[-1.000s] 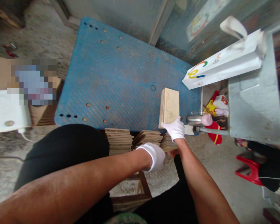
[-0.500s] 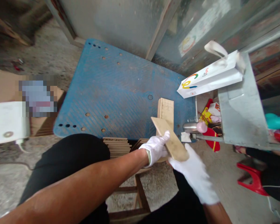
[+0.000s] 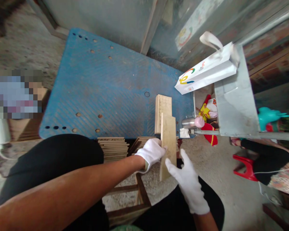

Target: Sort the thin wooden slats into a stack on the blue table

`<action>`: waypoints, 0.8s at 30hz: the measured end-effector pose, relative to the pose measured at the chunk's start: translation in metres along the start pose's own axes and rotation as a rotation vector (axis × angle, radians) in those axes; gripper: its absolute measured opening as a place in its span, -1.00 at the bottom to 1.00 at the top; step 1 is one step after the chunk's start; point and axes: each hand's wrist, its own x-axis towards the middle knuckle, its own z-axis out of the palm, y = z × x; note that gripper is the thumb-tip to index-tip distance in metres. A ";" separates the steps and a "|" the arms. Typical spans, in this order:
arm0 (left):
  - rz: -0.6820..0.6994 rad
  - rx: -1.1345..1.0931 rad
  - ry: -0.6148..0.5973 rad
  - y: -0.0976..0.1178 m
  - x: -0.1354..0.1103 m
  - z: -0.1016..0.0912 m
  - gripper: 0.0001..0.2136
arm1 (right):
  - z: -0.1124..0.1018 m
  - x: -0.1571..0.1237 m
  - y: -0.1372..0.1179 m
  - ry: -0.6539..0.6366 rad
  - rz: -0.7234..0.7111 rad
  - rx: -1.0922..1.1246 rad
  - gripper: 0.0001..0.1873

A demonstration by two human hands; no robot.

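Note:
A thin pale wooden board (image 3: 169,138) is gripped at its left edge by my left hand (image 3: 151,151), which wears a white glove. The board stretches away from me, its far end overlapping a short stack of similar boards (image 3: 164,104) on the blue plastic tabletop (image 3: 120,96). To the right of the board is my right hand (image 3: 185,171), also gloved, with thumb and fingers spread and no hold on the board. Below the table's near edge, more thin boards are piled in a stack (image 3: 113,147), with another pile (image 3: 141,142) partly behind my left hand.
A white paper bag (image 3: 208,69) rests at the table's right end by a grey metal surface (image 3: 237,102). A steel flask with a pink cap (image 3: 192,122) lies near the right corner. A wooden stool frame (image 3: 142,189) stands below. Another person sits at far right near a red stool (image 3: 244,168).
The board has turned from slanting to nearly straight away from me. My right hand has let go of its near end and opened. The whole view has shifted slightly.

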 end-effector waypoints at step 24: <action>0.367 0.623 -0.308 -0.017 -0.035 0.016 -0.73 | -0.028 0.036 0.039 0.010 0.019 0.952 -0.19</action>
